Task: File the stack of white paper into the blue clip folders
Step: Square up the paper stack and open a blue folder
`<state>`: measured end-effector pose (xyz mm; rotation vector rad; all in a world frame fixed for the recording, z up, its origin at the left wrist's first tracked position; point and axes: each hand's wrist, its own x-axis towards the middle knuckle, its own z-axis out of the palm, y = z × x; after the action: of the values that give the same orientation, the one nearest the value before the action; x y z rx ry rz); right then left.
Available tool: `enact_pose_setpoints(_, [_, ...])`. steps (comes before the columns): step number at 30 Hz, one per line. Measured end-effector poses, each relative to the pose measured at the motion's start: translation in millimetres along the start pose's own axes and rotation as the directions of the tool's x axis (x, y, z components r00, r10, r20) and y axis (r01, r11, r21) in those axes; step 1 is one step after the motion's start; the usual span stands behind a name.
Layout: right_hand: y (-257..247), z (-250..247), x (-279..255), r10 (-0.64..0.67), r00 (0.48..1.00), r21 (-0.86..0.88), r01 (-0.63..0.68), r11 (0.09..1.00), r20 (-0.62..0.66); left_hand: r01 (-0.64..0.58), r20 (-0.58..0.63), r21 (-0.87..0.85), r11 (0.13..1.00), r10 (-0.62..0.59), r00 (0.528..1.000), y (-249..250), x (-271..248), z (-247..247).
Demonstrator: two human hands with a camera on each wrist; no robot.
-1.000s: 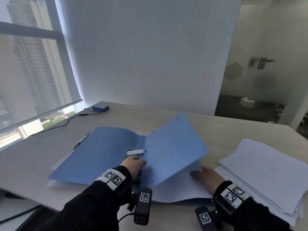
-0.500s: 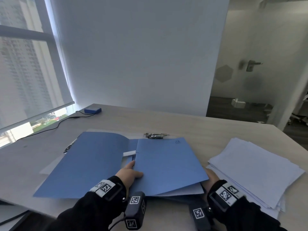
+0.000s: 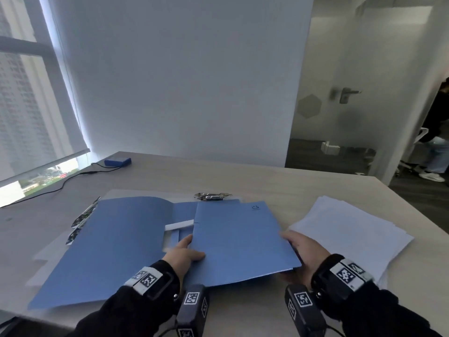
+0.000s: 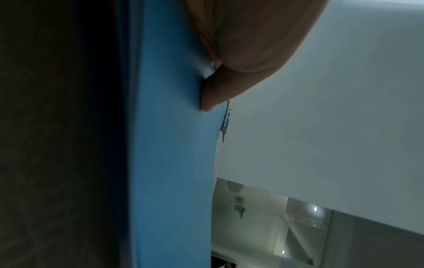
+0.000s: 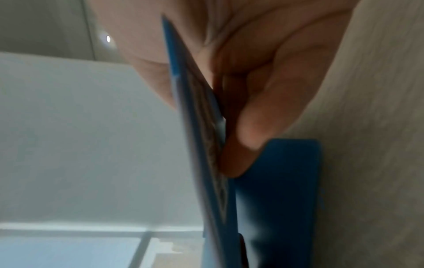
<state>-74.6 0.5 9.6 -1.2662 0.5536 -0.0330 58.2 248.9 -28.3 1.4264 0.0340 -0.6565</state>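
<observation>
A closed blue folder (image 3: 238, 239) lies mid-table, a white sheet edge showing at its near side. My left hand (image 3: 184, 251) holds its spine edge, thumb laid on the cover (image 4: 174, 145); its other fingers are mostly hidden. My right hand (image 3: 298, 251) pinches the folder's right edge (image 5: 195, 127), thumb above and fingers (image 5: 263, 108) curled beneath. Under that edge a second blue piece (image 5: 286, 181) lies flat on the table. An opened blue folder (image 3: 116, 244) is spread out to the left. The white paper stack (image 3: 352, 229) sits at the right.
A metal clip (image 3: 211, 196) lies just beyond the closed folder. Patterned strips (image 3: 82, 220) sit at the open folder's left edge. A blue box (image 3: 117, 161) with a black cable is at the far left. Someone sits beyond the doorway at the right (image 3: 437, 132).
The raised cover has swung down flat and the folder is closed. My right hand came out from beneath the cover and took hold of its right edge. My left hand stayed at the spine.
</observation>
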Motion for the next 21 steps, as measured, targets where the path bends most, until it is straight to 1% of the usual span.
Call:
enact_pose_setpoints(2, [5.3, -2.9, 3.1, -0.005, 0.999, -0.107, -0.001, 0.994, -0.047, -0.005, 0.005, 0.028, 1.0, 0.005, 1.0, -2.2, -0.1, 3.5])
enact_pose_setpoints(4, [6.1, -8.7, 3.2, -0.054, 0.995, -0.228, 0.034, 0.973, -0.083, 0.004, 0.006, 0.002, 1.0, -0.004, 1.0, -1.6, -1.6, 5.9])
enact_pose_setpoints(6, [2.5, -18.1, 1.3, -0.112, 0.989, -0.29, 0.081, 0.954, -0.092, 0.023, -0.014, -0.047, 0.999, -0.023, 1.0, 1.1, -4.7, 6.1])
enact_pose_setpoints(9, [-1.0, -32.5, -3.9, -0.197, 0.972, -0.336, 0.146, 0.93, -0.124, 0.002, -0.051, -0.029, 1.0, -0.003, 0.999, 8.1, -7.3, 1.5])
enact_pose_setpoints(13, [-1.6, -46.5, -10.1, -0.306, 0.936, -0.267, 0.254, 0.93, -0.172, -0.053, -0.055, 0.09, 0.995, 0.058, 0.997, 16.4, -11.1, 3.1])
enact_pose_setpoints(15, [-0.1, -47.5, -12.6, -0.348, 0.921, -0.222, 0.308, 0.925, -0.172, -0.129, -0.041, 0.212, 0.969, 0.141, 0.989, 19.5, -12.9, 8.6])
enact_pose_setpoints(17, [1.0, -45.8, -15.9, -0.385, 0.908, -0.177, 0.357, 0.917, -0.165, -0.213, 0.0, 0.324, 0.922, 0.225, 0.974, 23.0, -16.0, 17.8])
enact_pose_setpoints(19, [2.5, -43.1, -17.2, -0.42, 0.894, -0.138, 0.401, 0.905, -0.156, -0.279, 0.05, 0.331, 0.901, 0.278, 0.959, 26.8, -18.9, 30.6])
enact_pose_setpoints(21, [4.2, -38.9, -17.9, -0.46, 0.875, -0.114, 0.447, 0.887, -0.148, -0.323, 0.104, 0.254, 0.912, 0.306, 0.946, 32.1, -18.3, 42.9])
